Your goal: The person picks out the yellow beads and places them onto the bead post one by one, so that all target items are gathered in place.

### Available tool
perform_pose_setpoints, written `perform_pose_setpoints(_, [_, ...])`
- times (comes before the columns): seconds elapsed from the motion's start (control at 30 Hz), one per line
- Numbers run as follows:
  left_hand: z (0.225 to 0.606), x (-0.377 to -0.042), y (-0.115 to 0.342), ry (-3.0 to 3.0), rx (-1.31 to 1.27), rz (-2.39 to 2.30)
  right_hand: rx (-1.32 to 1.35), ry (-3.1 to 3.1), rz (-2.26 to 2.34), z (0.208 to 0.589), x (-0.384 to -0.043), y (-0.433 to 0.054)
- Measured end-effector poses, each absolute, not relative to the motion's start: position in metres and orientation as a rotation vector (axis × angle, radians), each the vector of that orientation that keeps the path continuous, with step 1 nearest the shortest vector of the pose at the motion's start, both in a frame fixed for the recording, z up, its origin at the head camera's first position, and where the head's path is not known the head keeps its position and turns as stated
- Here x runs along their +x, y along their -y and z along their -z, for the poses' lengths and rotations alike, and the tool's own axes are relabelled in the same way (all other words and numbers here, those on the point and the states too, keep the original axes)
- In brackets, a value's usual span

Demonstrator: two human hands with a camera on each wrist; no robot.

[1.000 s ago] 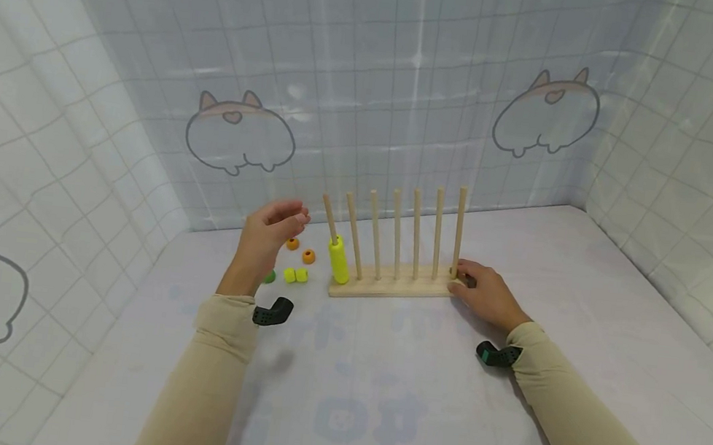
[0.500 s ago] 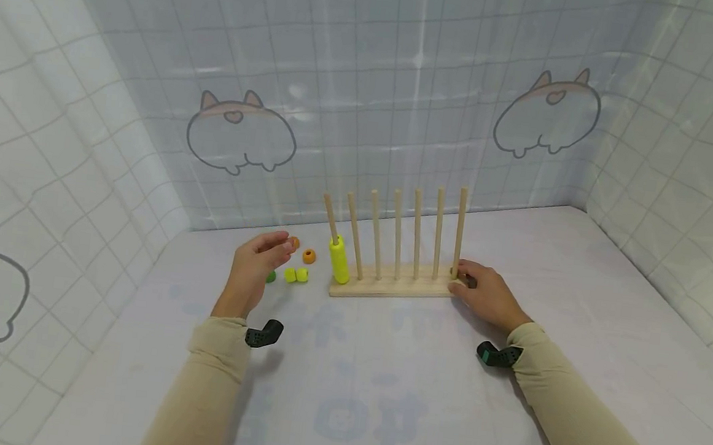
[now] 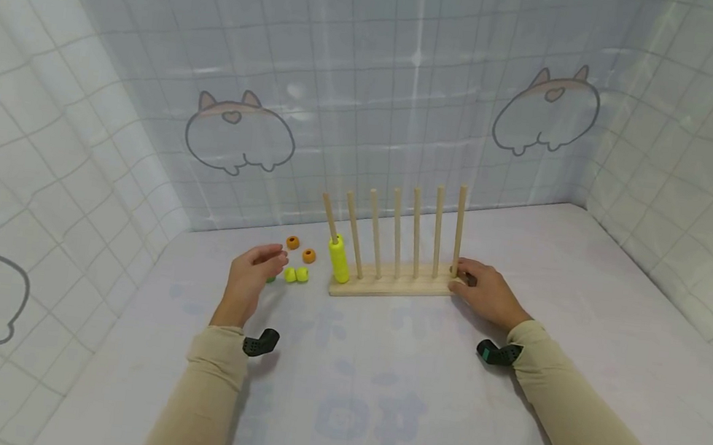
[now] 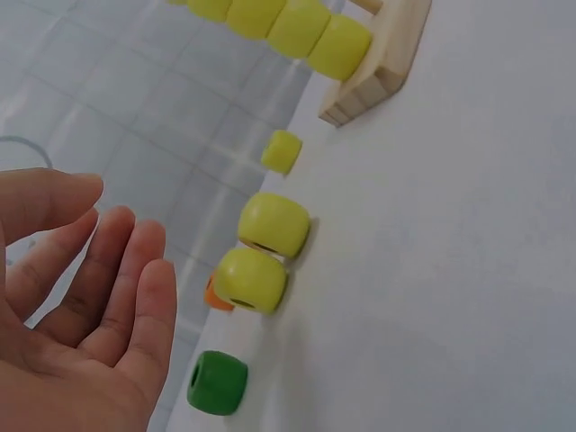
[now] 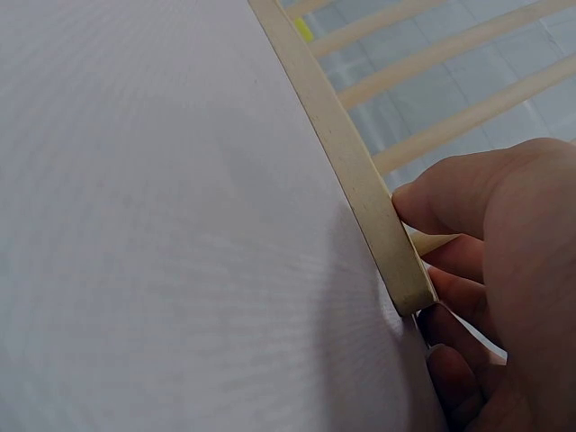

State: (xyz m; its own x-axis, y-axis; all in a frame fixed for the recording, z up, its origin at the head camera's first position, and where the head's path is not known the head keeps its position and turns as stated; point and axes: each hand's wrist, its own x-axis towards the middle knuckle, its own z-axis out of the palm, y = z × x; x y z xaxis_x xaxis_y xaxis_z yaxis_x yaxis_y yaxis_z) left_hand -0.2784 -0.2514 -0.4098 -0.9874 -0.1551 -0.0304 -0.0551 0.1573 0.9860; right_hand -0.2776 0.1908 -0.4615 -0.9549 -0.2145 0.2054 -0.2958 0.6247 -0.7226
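Closest to my head view are two beige sleeves (image 3: 199, 388), each wearing a black wrist camera (image 3: 261, 343); between them the white tabletop (image 3: 346, 375) gives me a broad stretch for moving, right up to the rack's front edge. My left hand (image 3: 247, 282) has its fingers loosely bent, thumb apart, grasping nothing I can see. In its wrist view it is apart from the beads, with a green bead (image 4: 218, 382) and two yellow beads (image 4: 252, 281), side by side, lying nearby. My right hand (image 3: 488, 294) pinches the right end of the wooden base (image 3: 398, 287), thumb at the near edge, fingers around the end. Seven dowels rise from this base; the leftmost carries a stack of yellow beads (image 3: 339, 261), with bare wood above it. Left of the stack lie two orange beads (image 3: 308, 257), slightly apart. Beyond, the tabletop's far edge meets a gridded backdrop (image 3: 378, 93).
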Motion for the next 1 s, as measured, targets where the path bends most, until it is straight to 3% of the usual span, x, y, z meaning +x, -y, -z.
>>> perform_pose_setpoints(0.63, [0.429,-0.278,0.254,2.540,0.180,1.502,0.409,2.750,-1.264,0.460,-0.276,-0.190])
perform_pose_setpoints(1.0, [0.429,-0.278,0.248,2.602,0.114,1.471,0.416,2.747,-1.262,0.460,-0.277,-0.190])
